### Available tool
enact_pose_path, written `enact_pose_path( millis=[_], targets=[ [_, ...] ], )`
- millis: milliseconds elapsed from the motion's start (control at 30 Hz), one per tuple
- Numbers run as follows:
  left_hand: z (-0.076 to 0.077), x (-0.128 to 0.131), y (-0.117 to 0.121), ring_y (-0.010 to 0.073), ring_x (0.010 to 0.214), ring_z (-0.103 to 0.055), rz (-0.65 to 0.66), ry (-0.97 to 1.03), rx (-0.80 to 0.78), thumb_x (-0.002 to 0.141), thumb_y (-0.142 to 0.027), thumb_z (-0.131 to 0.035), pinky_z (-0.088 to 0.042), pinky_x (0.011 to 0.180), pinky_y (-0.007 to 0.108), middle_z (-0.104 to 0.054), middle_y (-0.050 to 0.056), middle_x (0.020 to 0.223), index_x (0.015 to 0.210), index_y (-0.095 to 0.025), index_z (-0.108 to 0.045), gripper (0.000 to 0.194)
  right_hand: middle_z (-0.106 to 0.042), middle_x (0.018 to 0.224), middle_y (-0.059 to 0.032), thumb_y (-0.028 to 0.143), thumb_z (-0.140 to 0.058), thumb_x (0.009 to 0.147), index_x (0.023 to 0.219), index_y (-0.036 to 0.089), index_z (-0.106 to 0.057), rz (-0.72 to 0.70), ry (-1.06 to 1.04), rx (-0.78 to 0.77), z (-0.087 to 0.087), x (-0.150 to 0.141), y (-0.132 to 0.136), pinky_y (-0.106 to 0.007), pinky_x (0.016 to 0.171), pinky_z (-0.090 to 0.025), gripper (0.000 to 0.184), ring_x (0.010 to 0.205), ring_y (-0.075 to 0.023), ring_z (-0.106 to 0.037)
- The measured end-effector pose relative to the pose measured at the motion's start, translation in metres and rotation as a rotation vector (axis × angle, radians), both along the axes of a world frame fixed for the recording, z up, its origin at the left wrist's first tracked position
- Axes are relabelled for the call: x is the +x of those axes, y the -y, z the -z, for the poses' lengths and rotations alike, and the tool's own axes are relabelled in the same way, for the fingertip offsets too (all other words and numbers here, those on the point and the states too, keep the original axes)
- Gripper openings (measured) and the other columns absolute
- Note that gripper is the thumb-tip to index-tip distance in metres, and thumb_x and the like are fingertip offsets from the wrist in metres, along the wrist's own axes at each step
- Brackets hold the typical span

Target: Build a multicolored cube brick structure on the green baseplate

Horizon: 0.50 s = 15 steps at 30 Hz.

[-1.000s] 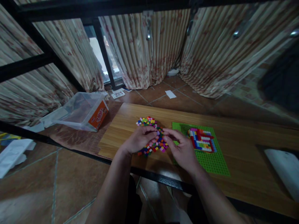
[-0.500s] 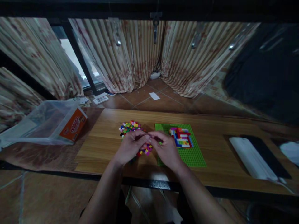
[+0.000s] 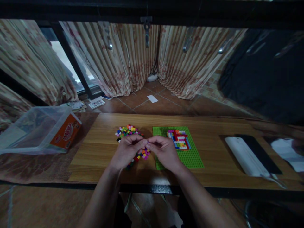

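My left hand point(image 3: 125, 151) and my right hand point(image 3: 163, 151) meet fingertip to fingertip over a pile of small coloured bricks point(image 3: 127, 130) on the wooden table point(image 3: 213, 126). Both hands are curled into a pinch; what they hold is too small to make out. More bricks point(image 3: 142, 155) show just under the fingers. To the right lies a green baseplate point(image 3: 190, 156) with a partly built block of red, white, blue and yellow bricks point(image 3: 178, 139) on its far half.
A clear plastic box with an orange label point(image 3: 64, 134) lies on its side at the left. A white oblong object point(image 3: 244, 155) on a dark mat sits at the right. Striped curtains point(image 3: 133, 63) and a tiled floor lie beyond the table.
The view has swung left to right and levelled. My fingers have drawn closer together into a pinch above the brick pile.
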<state>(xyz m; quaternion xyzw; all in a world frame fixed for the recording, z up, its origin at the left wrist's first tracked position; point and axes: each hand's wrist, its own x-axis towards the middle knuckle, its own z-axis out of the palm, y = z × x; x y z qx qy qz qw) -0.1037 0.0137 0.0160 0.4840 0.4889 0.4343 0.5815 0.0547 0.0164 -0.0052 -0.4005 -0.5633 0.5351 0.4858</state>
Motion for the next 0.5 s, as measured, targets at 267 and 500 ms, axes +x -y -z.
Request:
enact_pose_path(
  millis=[267,500],
  targets=[
    [-0.006,0.004,0.001,0.0067,0.050,-0.045,-0.148,0.083,-0.052,0.068,-0.046,-0.079,-0.035,0.050,0.020,-0.057,-0.003,0.059,0.071,-0.014,-0.066,0.035,-0.073,0.077,0.0014,0.039,-0.076,0.073,0.093,0.025,-0.074,0.094,-0.017,0.048,-0.011,0.025,-0.014,-0.030,0.069,-0.056,0.025,0.068,-0.0136,-0.067],
    [-0.010,0.001,0.002,0.0069,0.049,-0.040,-0.141,-0.004,-0.040,0.075,-0.044,-0.072,-0.030,0.047,0.020,-0.053,-0.004,0.057,0.069,-0.016,-0.062,0.031,-0.075,0.086,-0.0054,0.042,-0.068,0.081,0.095,0.020,-0.072,0.454,0.400,0.124,-0.008,0.103,-0.030,-0.035,0.072,-0.055,0.027,0.075,-0.0197,-0.070]
  ],
)
